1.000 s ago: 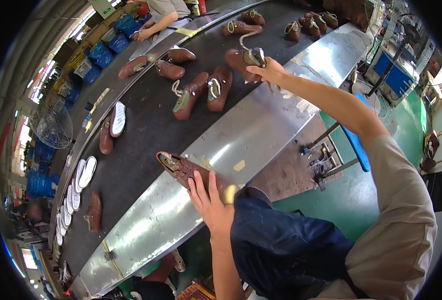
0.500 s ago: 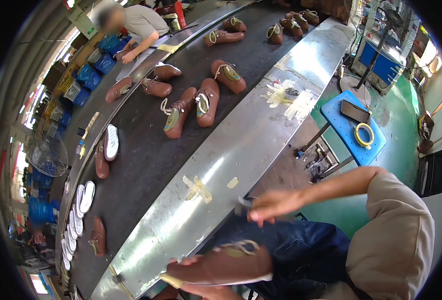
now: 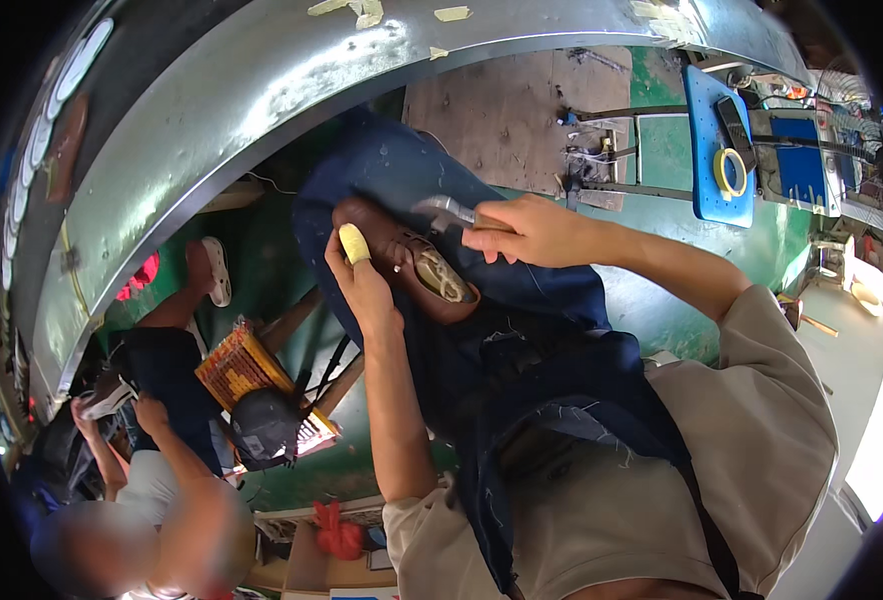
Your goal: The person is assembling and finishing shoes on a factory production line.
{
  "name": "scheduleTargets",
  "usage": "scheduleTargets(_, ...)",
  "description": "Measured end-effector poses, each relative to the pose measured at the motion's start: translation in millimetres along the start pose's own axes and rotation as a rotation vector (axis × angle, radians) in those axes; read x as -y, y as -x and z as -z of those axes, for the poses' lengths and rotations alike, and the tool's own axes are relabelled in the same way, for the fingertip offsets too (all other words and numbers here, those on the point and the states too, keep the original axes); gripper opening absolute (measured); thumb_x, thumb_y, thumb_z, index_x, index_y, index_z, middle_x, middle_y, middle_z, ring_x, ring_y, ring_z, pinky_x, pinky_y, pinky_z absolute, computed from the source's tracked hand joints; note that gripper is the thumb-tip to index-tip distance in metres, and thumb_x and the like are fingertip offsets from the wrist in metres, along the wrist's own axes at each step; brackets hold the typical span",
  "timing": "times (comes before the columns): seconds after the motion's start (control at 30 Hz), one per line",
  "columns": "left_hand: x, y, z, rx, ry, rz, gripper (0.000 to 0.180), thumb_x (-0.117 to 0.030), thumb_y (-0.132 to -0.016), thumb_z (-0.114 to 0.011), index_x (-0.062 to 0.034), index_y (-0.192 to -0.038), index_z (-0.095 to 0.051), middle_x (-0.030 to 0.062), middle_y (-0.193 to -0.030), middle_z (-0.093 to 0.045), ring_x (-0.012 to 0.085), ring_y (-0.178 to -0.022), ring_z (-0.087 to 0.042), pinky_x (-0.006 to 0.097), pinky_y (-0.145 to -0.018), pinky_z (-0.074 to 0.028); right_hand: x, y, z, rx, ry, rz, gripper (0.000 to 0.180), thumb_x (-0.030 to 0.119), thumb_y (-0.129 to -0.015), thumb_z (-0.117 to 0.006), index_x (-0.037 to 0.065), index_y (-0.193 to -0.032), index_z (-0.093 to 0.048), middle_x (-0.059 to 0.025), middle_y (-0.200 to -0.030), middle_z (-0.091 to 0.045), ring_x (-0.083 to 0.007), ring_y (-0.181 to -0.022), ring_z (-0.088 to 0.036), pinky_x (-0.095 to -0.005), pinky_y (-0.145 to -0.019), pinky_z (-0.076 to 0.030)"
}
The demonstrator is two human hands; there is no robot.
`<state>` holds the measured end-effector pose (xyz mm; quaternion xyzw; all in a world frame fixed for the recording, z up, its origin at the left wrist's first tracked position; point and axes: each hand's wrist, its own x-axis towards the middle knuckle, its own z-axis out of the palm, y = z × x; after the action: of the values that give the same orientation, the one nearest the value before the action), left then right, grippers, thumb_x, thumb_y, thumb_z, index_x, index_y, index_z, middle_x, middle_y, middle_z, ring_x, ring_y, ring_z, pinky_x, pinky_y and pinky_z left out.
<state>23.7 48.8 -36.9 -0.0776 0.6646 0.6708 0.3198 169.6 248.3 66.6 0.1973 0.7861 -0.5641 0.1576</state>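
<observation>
Holding a brown shoe (image 3: 410, 262) near the toe end with the left hand (image 3: 364, 288), with a pale yellow cover (image 3: 354, 243) over one digit. Closed tightly around the wooden handle of a hammer (image 3: 447, 211) with the right hand (image 3: 524, 232), apart from the left. With the grey metal head just beside the shoe, slightly blurred; impossible to tell whether touching.

On the lap: the shoe, smooth and rounded at the toe, with the opening facing the body. Inside that opening, a pale lace (image 3: 447, 278), bunched against the lining. Beneath, dark blue cloth (image 3: 562, 290), creased, specked and trailing frayed threads.

Beyond the knees, a brown board (image 3: 512, 120), scuffed and flat, and a shiny sheet-metal bench (image 3: 197, 125) patched with torn tape. To the right, a blue stool (image 3: 704, 150), bearing a dark phone (image 3: 735, 125) and a yellow tape roll (image 3: 719, 172). To the left, an orange-brown ribbed mat (image 3: 245, 368), beside a co-worker's hand (image 3: 150, 413). Lower down, in an open tan box (image 3: 307, 560), a crinkled red plastic bag (image 3: 338, 532).
</observation>
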Motion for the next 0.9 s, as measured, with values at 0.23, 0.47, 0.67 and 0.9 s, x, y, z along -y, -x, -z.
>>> scheduleTargets(0.23, 12, 6, -2, -0.001, -0.031, -0.046, 0.037, -0.014, -0.106, -0.048, -0.0111, -0.143, -0.046, 0.0093, -0.128, -0.058, 0.0172, -0.107, -0.063, 0.032, -0.083, -0.056, -4, 29, 9, -0.03, 0.873, 0.518, 0.02, 0.021, -0.093, -0.061, 0.001, -0.094, -0.061, -0.0117, -0.081, -0.063, -0.0309, -0.084, -0.068, -0.0419, -0.071, -0.053)
scheduleTargets(0.47, 5, 7, -11, 0.009, -0.133, -0.155, 0.044, -0.014, -0.106, -0.054, -0.0061, -0.147, -0.041, 0.0124, -0.125, -0.06, 0.0202, -0.113, -0.063, 0.034, -0.095, -0.053, 8, 26, 17, -0.18, 1.418, 0.706, 0.02, 0.017, -0.078, -0.065, 0.002, -0.092, -0.065, -0.0034, -0.077, -0.061, -0.0186, -0.078, -0.065, -0.0311, -0.067, -0.049)
scheduleTargets(0.67, -2, 13, -21, 0.059, -0.141, -0.155, 0.048, -0.016, -0.106, -0.056, -0.0083, -0.15, -0.039, 0.0133, -0.131, -0.059, 0.0204, -0.115, -0.062, 0.034, -0.098, -0.052, 10, 16, 25, -0.112, 1.425, 0.683, 0.023, 0.019, -0.083, -0.064, 0.001, -0.098, -0.065, -0.0032, -0.081, -0.062, -0.019, -0.083, -0.066, -0.031, -0.068, -0.049)
scheduleTargets(0.9, 12, 5, -3, -0.01, -0.023, -0.025, 0.044, -0.016, -0.109, -0.042, -0.0076, -0.151, -0.037, 0.0134, -0.137, -0.056, 0.0237, -0.121, -0.061, 0.036, -0.101, -0.052, 28, 57, 22, 0.462, 0.546, 0.421, 0.039, 0.045, -0.102, -0.057, 0.007, -0.109, -0.063, -0.0113, -0.083, -0.066, -0.0306, -0.085, -0.07, -0.0434, -0.068, -0.053)
